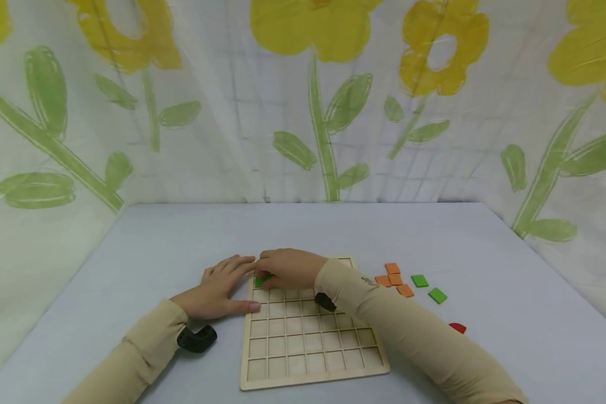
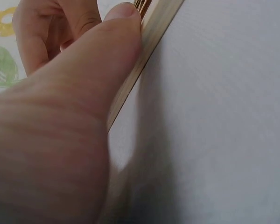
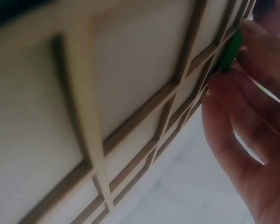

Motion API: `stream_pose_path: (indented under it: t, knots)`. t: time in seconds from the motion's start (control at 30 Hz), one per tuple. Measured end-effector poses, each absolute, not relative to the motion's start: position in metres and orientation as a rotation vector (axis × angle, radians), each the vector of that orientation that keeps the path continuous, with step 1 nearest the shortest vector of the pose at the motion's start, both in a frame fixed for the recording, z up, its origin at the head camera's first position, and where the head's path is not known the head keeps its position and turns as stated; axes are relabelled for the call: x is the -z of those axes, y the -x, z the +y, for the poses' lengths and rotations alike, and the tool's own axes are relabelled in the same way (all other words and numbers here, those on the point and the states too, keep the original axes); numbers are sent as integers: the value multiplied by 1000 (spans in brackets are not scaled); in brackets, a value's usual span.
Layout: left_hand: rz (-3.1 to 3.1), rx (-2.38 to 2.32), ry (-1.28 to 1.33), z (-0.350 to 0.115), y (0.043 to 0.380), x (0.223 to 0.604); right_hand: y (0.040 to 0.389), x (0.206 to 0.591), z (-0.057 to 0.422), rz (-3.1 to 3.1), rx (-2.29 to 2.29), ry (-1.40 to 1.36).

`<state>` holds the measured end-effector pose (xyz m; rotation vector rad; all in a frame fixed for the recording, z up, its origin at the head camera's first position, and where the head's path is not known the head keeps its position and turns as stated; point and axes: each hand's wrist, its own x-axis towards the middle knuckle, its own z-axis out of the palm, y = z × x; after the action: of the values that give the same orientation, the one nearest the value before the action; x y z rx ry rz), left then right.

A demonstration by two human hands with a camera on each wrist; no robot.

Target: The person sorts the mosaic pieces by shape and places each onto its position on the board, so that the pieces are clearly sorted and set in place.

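A pale wooden grid board (image 1: pixel 296 327) with square cells lies on the table. My right hand (image 1: pixel 289 268) is over its far left corner. Between thumb and fingers it pinches a small green square tile (image 3: pixel 232 52), tilted against the grid in the right wrist view. In the head view the green tile (image 1: pixel 259 281) shows partly, the rest hidden under the fingers. My left hand (image 1: pixel 221 290) lies at the board's left side with fingers spread. Its thumb (image 2: pixel 123 23) rests on the wooden edge, and its fingertips reach close to the right hand.
Right of the board lie several orange tiles (image 1: pixel 395 279), two green tiles (image 1: pixel 420 280) (image 1: pixel 437 295) and a red piece (image 1: pixel 457 327), partly behind the right sleeve (image 1: pixel 404 325). A flowered curtain (image 1: pixel 222 140) hangs behind the table (image 1: pixel 182 235).
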<state>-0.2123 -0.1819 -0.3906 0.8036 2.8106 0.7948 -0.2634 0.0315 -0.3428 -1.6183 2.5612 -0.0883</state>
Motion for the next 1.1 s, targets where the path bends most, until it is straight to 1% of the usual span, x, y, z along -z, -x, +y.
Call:
stream_pose_path:
  t: [0.43,0.6,0.7,0.83,1.1]
  knots:
    - [2812,-852,-791,-180,214,392,271,345,23,2555,88,1636]
    - [2824,-840,-801,-180,215,393,263,330,35,2555,37,1562]
    - [2830,-827,-809,-178,215,394,255,314,55,2563,26,1488]
    - [2836,-804,-801,-176,215,394,248,295,96,2611,73,1389]
    - [2855,-779,-814,-178,214,395,258,280,180,2770,372,1324]
